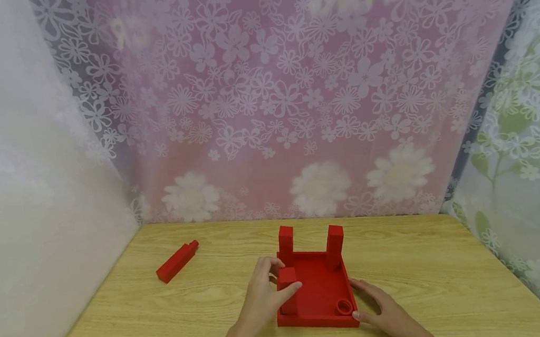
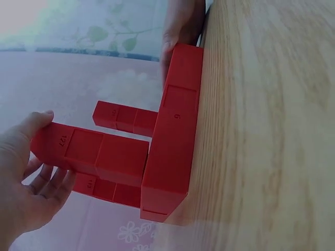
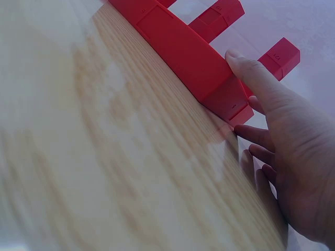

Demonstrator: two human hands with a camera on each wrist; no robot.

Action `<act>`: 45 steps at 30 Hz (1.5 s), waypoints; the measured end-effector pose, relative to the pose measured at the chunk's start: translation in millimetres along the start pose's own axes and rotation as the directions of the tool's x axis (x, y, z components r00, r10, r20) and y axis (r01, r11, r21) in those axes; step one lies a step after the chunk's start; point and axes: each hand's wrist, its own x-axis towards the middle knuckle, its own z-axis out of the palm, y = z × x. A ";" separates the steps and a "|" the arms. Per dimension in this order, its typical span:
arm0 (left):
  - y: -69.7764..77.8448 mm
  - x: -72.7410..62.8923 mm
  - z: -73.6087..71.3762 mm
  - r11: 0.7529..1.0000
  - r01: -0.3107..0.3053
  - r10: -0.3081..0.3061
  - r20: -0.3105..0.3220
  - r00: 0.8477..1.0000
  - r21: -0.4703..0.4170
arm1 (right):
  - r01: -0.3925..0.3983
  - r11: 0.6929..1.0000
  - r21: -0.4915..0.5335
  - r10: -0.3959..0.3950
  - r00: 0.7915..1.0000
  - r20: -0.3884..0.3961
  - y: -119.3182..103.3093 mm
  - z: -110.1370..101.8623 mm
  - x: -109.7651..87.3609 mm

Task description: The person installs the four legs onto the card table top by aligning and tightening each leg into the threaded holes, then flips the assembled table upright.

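Observation:
My left hand (image 1: 263,298) grips a square red post (image 2: 99,151) near its top, thumb on one side and fingers on the other. The post stands upright at the near left corner of a shallow red tray-shaped base (image 1: 317,321). My right hand (image 1: 388,312) rests against the base's right side, with its thumb at the near corner and its fingers extended along the wall. Two more red posts stand at the far corners, a left one (image 1: 286,244) and a right one (image 1: 335,245). Inside the near right corner sits a round raised ring (image 1: 344,306).
Another red post (image 1: 177,261), with a narrow round peg at one end, lies on the wood-grain table (image 1: 222,288) to the left. Flower-patterned curtains (image 1: 265,110) hang behind the table and along its right side. A pale sheet (image 1: 38,181) borders the left.

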 end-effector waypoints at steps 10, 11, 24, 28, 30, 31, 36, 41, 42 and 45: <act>-1.0 0.7 -3.0 0.998 -0.017 0.024 0.116 0.993 -0.067 | -0.006 1.000 0.004 0.006 1.000 0.002 2.4 0.0 -0.5; -1.6 0.8 -2.9 0.997 -0.023 0.033 0.125 0.992 -0.079 | -0.008 1.000 0.005 0.008 1.000 0.003 2.3 0.1 -0.6; 6.8 -1.7 -0.7 1.000 -0.024 0.023 0.058 0.998 0.007 | -0.028 1.000 0.000 0.028 1.000 0.006 -1.1 0.0 -0.9; 7.2 -1.6 1.1 0.999 0.012 -0.012 -0.007 1.000 0.051 | -0.025 1.000 0.001 0.025 1.000 0.003 -1.2 0.0 -0.6; 6.3 -1.1 1.7 0.999 0.017 -0.016 -0.014 1.000 0.044 | -0.027 1.000 -0.003 0.027 1.000 0.003 -1.0 0.0 -0.6; 5.8 -1.0 1.8 0.999 0.019 -0.018 -0.016 1.000 0.038 | -0.028 1.000 -0.005 0.028 1.000 0.003 -0.8 0.1 -0.6; 4.9 -0.8 0.4 1.000 0.001 -0.001 -0.007 1.000 0.023 | -0.036 0.999 -0.007 0.036 0.999 0.006 0.2 0.4 -0.4; 5.8 -0.6 -2.1 1.000 -0.023 0.023 0.018 1.000 0.019 | -0.035 0.999 -0.008 0.035 0.999 0.003 0.4 0.7 0.1; 5.9 -0.4 -2.5 0.999 -0.028 0.028 0.026 0.999 0.021 | -0.032 0.999 -0.009 0.032 0.999 0.002 0.5 0.7 0.2; 5.5 0.4 -3.5 0.999 -0.045 0.044 0.048 0.998 0.020 | -0.023 1.000 -0.012 0.023 1.000 -0.002 1.0 0.9 0.4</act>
